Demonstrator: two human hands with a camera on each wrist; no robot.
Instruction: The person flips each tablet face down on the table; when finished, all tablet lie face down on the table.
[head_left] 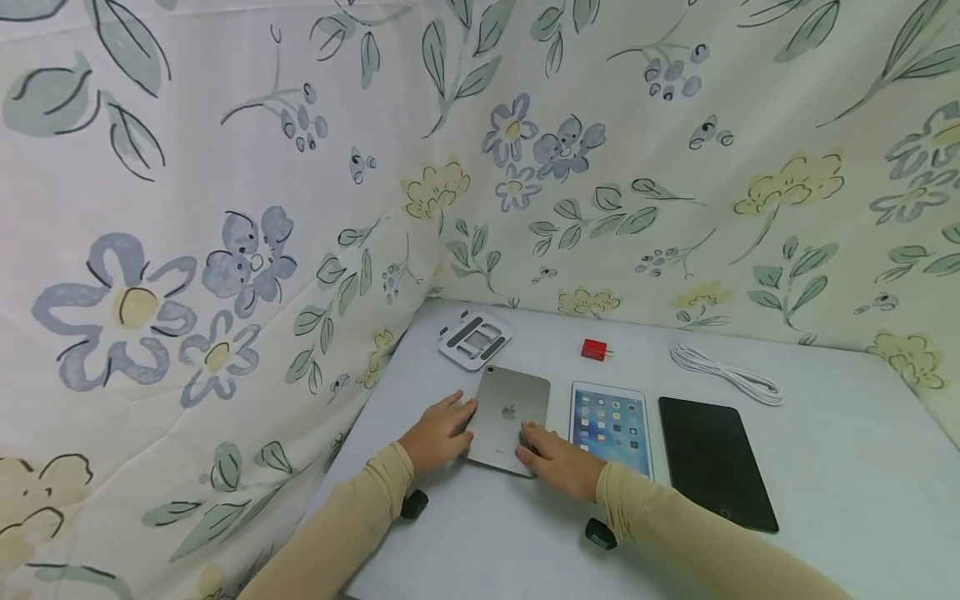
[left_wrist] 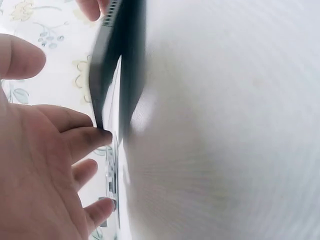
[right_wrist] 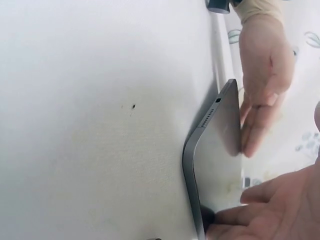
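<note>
A grey tablet (head_left: 508,429), back up with an apple logo, lies between both hands. My left hand (head_left: 441,433) touches its left edge. In the left wrist view, two fingertips (left_wrist: 102,135) meet the tablet's edge while the thumb stands apart. There, that edge is tilted up, with a gap and shadow beneath it. My right hand (head_left: 564,465) has its fingers extended onto the right edge and lower right part of the back. The tablet's port edge (right_wrist: 212,110) shows in the right wrist view, where the right fingertips reach the near side.
A white tablet (head_left: 611,421) with its screen lit lies right of the grey one, partly behind the right hand. Beside it is a black tablet (head_left: 716,458). Farther back are a white folding stand (head_left: 457,343), a red charger plug (head_left: 594,349) and a coiled white cable (head_left: 731,375). Floral curtains (head_left: 525,208) border the table.
</note>
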